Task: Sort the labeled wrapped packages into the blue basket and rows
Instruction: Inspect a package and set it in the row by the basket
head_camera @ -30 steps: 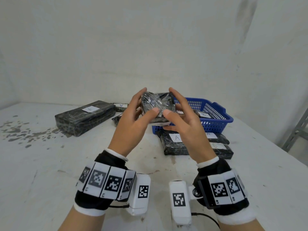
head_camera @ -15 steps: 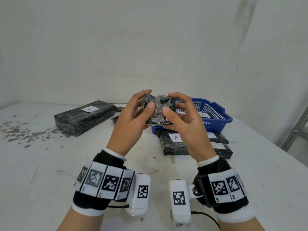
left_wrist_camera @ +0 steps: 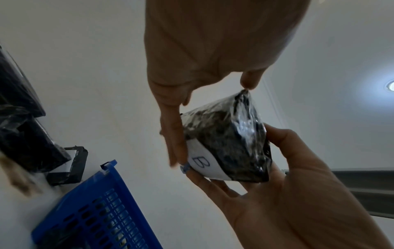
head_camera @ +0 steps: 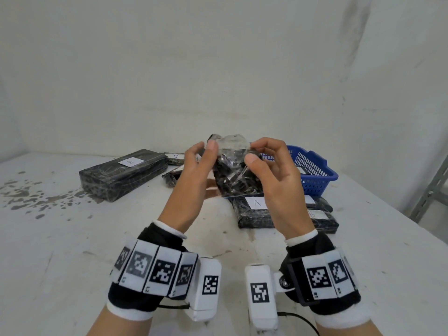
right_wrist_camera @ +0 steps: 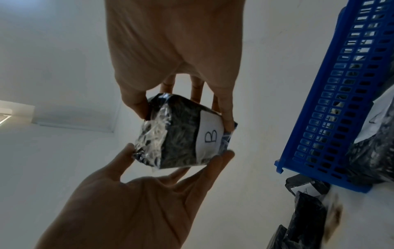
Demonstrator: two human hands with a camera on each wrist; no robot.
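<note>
1. Nearest the viewer, both wrists wear black bands with white square-patterned tags and a white camera block on each, above the white table (head_camera: 72, 275).
2. Just beyond, the left hand (head_camera: 191, 180) and right hand (head_camera: 276, 180) are raised side by side over the table, with a small black package (head_camera: 234, 174) wrapped in clear film held between them, in front of the blue basket (head_camera: 315, 175) and lifted clear of everything below.
3. The left hand pinches the package: thumb tip on the near upper corner, fingers along the far side. In the left wrist view a white label (left_wrist_camera: 204, 166) on the package reads "B".
4. The right hand also grips it, thumb pressed on the near face and curled fingers round the right edge.
5. Below the package, on the near side of the basket and close against it, lie flat black packages; the front one (head_camera: 252, 212) carries a label "A".
6. The basket holds at least one wrapped package with a white label; its letter cannot be read.
7. Well to the left of the basket lies a long black package (head_camera: 121, 174) labelled "A", with smaller dark packages between it and the basket, partly hidden by the left hand.
</note>
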